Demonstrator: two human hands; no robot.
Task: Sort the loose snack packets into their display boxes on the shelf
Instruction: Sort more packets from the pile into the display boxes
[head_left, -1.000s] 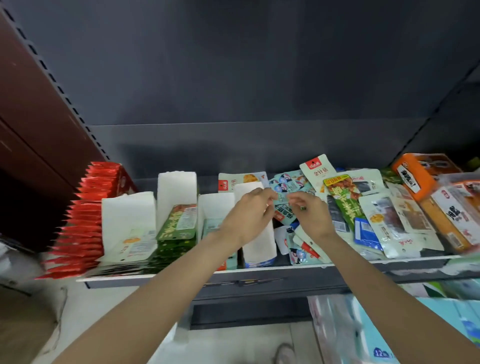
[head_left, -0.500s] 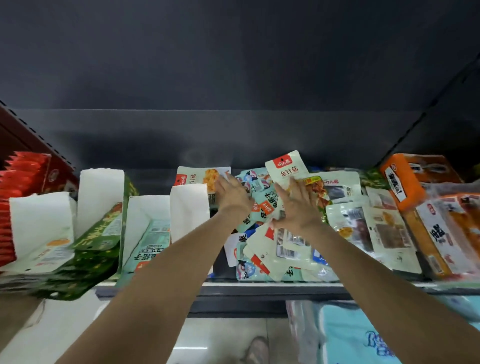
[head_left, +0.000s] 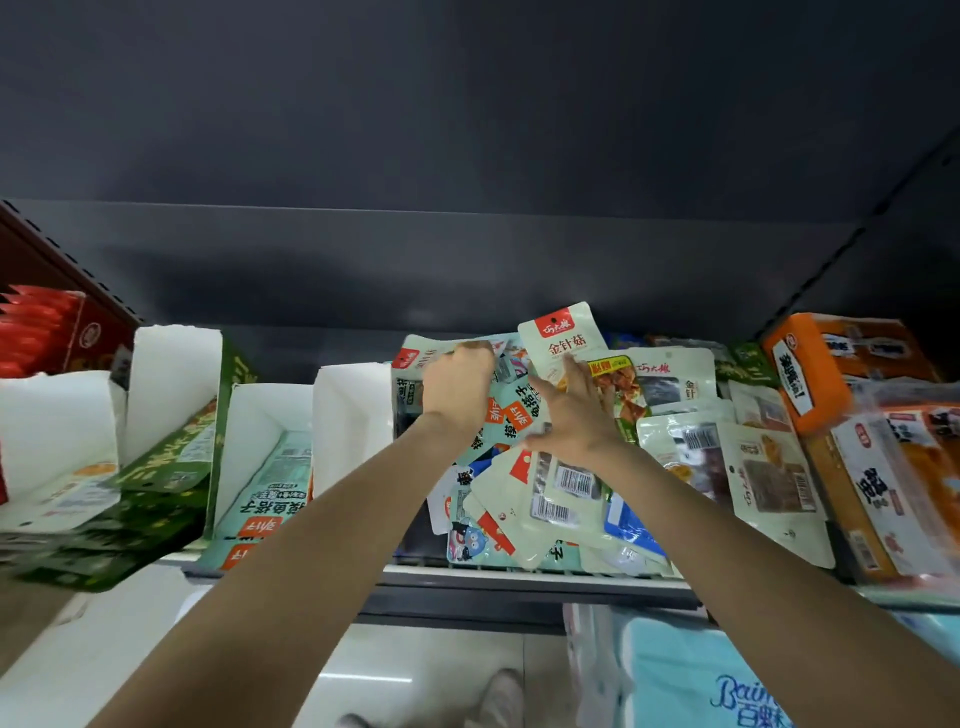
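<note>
Teal packets (head_left: 506, 415) lie between my hands, long axes slanting, atop loose pile on shelf (head_left: 519, 571). Left hand (head_left: 457, 384) nearer — fingers curled over packet edge at pile's back. Right hand (head_left: 574, 415) flat, fingers spread, pressing pile. Matching teal box (head_left: 270, 467) sits leftward — left hand better placed, I judge.

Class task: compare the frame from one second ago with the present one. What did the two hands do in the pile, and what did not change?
Both hands moved from the front of the pile to its back: the left hand now grips teal packets, and the right hand lies spread over the packets. The display boxes and orange carton stayed put.
</note>
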